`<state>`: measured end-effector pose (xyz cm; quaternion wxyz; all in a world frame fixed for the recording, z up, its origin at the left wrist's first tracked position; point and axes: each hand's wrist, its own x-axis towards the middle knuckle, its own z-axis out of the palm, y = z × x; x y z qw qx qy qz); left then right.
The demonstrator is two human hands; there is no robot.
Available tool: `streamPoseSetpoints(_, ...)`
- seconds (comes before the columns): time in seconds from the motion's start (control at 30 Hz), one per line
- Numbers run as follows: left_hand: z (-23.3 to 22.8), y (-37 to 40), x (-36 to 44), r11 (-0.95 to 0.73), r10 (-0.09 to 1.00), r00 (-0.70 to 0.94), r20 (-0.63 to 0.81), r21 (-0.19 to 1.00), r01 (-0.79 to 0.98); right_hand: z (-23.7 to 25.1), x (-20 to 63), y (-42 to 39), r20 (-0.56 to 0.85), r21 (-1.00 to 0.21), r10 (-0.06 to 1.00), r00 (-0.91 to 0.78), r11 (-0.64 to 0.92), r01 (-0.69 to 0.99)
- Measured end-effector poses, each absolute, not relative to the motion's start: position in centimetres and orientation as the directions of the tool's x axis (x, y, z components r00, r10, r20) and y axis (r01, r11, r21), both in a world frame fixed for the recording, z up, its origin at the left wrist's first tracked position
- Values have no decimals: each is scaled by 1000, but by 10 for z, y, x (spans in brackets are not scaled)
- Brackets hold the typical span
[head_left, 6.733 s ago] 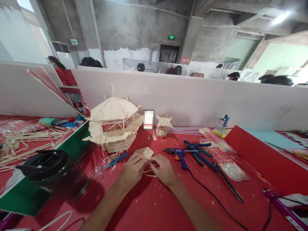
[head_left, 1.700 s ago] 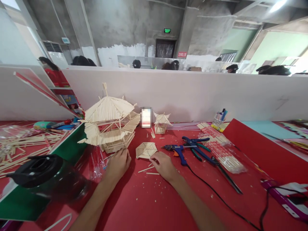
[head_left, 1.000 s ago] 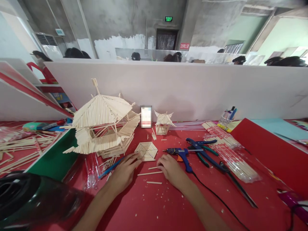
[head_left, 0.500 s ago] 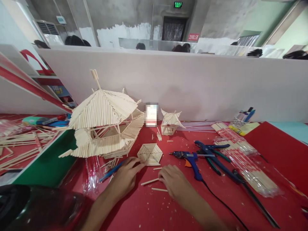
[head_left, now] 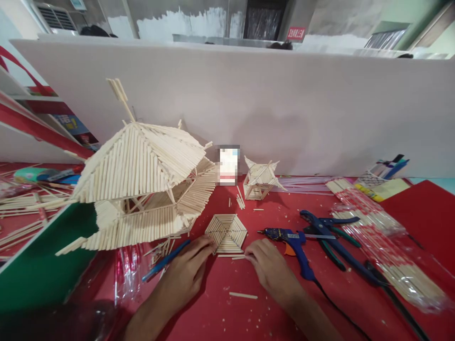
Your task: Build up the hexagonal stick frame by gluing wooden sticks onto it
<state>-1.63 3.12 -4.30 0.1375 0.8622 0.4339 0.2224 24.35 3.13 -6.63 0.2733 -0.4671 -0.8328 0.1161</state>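
Observation:
A flat hexagonal stick panel (head_left: 227,232), ringed with thin wooden sticks like a web, lies on the red tabletop. My left hand (head_left: 190,265) has its fingers drawn together on the panel's lower left corner. My right hand (head_left: 273,267) is closed at the lower right corner, pinching the end of a thin wooden stick (head_left: 231,256) along the near edge; its fingertips partly hide that end. Another loose stick (head_left: 243,295) lies closer to me. Just right of my right hand is a blue glue gun (head_left: 293,241), its nozzle pointing left.
A large stick pavilion (head_left: 138,161) stands at left, with a small stick pavilion (head_left: 262,175) farther back. A blue pen (head_left: 166,260) lies by my left forearm. Blue-handled cutters (head_left: 330,237) and bagged sticks (head_left: 384,251) occupy the right. A pale partition (head_left: 313,113) closes off the back.
My right hand has brought the stick forward against the panel's near edge. My left fingers have closed together at the panel's corner. The view has tilted down and come closer.

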Motion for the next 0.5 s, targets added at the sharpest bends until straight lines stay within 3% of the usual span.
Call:
streamPoseSetpoints(0.17,-43,33,-16,-566,820,527,222,446,693,-64,241,32,293,-542,847,-444,529,653)
streamPoseSetpoints(0.5,-46,36,-15,-550,834,483,265,454,701,-68,239,33,362,-650,863,-352,505,567)
